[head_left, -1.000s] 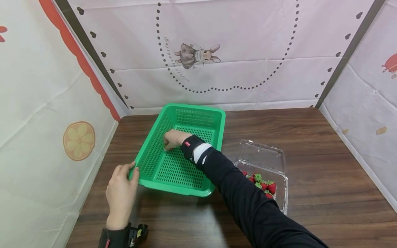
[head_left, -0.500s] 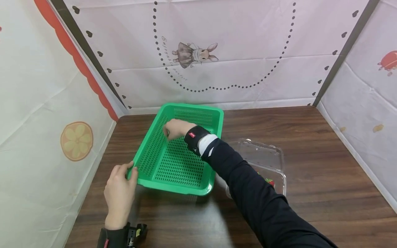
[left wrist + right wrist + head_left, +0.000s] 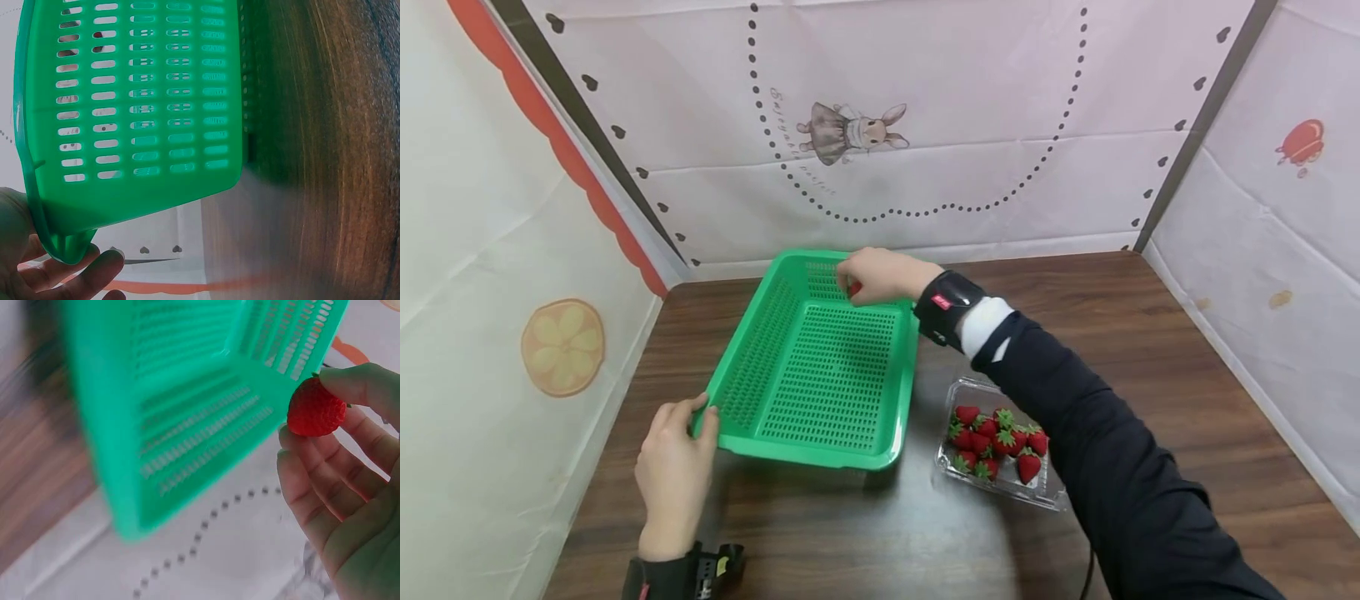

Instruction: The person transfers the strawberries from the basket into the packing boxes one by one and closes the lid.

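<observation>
R hand [image 3: 880, 277] moves from the basket [image 3: 820, 375] floor near the L wall, up & back to the far rim, now over the far R part of the basket. It holds a strawberry [image 3: 315, 407] pinched betw. thumb & fingers; 1 s ago the hand was low inside, fingers down at the mesh. R forearm swings away from the punnet [image 3: 1000, 454], so its berries [image 3: 992, 437], mostly covered 0.5 s ago, show in full. Punnet's clear lid, seen open behind it before, is now hidden by the sleeve. Head cam pans a bit right: basket & backdrop sit further left in view.
</observation>
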